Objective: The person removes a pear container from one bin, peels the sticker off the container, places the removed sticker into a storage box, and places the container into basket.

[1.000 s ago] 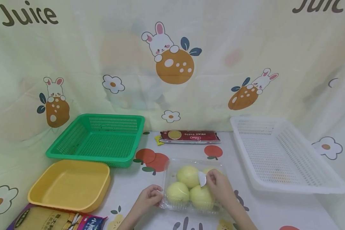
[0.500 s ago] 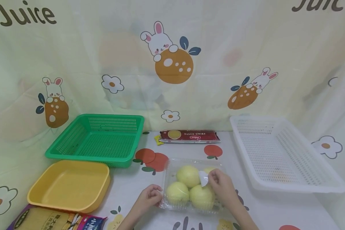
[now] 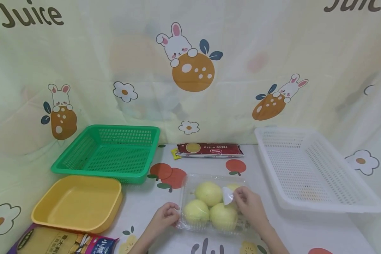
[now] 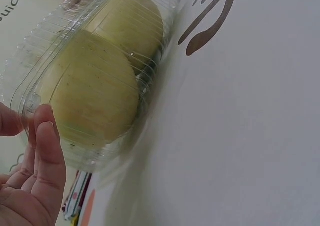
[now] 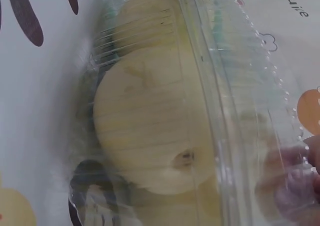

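A clear plastic clamshell box holding several pale yellow-green round fruits, perhaps pears, sits on the table in the head view. My left hand is at the box's left side; in the left wrist view its thumb and fingers pinch the rim. Over the lid's right part, my right hand pinches a white label between thumb and forefinger. That label is partly lifted and curled over the fruits. In the right wrist view, the right fingers show blurred behind clear plastic.
Behind the box lies a red biscuit packet with a small yellow piece beside it. A green basket, a yellow tray and a noodle packet stand left. A white basket is at right.
My right hand has moved a little to the right, drawing the white label along with it. The left hand and the box have stayed in place.
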`<action>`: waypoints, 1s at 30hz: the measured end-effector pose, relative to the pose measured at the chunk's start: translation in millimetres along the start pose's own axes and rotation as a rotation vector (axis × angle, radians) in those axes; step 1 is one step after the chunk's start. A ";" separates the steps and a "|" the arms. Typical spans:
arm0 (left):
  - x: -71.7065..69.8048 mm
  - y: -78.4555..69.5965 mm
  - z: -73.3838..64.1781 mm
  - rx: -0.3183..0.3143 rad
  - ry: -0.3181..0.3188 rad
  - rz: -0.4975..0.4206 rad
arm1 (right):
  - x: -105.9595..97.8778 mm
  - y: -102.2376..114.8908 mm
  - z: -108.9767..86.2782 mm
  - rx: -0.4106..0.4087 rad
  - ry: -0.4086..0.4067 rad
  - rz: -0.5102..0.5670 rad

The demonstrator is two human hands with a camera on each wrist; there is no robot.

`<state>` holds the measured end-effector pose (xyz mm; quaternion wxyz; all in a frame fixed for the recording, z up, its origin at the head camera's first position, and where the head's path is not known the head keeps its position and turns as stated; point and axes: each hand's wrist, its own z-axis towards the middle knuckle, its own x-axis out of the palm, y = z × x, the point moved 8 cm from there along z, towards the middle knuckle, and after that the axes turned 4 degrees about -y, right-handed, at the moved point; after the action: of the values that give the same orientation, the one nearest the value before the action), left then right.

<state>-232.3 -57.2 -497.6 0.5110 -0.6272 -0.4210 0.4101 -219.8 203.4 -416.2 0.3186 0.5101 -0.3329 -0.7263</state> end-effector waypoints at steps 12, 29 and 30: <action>-1.8 4.6 -0.6 0.005 -0.010 -0.010 | -16.0 -1.5 -8.6 -0.012 -0.059 0.083; -5.4 -4.3 -3.9 0.051 -0.045 0.012 | -11.8 7.5 -4.3 -0.044 -0.059 0.147; -4.8 -7.5 -4.2 0.058 -0.043 0.004 | -10.4 8.1 -3.3 -0.039 -0.052 0.157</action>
<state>-230.7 -62.1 -489.2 0.5189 -0.6040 -0.4188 0.4365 -212.7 206.5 -405.0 0.3755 0.4571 -0.3659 -0.7185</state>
